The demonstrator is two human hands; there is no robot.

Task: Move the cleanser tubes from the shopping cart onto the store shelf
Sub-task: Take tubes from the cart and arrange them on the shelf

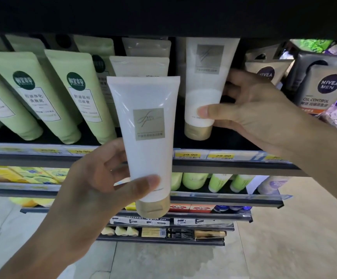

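Tubes at the shelf, one in each hand

Left hand [95, 178] grips a white cleanser tube [147, 137], gold cap down, at 6 o'clock before the shelf [224, 164] edge. Right hand [250, 115] at 3 o'clock pinches a second tube [205, 85], standing cap-down on the shelf beside green tubes [48, 93].

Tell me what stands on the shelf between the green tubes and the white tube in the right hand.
In the head view, pale cream tubes stand there, partly hidden behind the white tube that the left hand holds up.

I count two white gold-capped cleanser tubes: one [147, 141] held in front, one [204, 87] at the shelf. Three green tubes [32, 93] show in front. Two hands.
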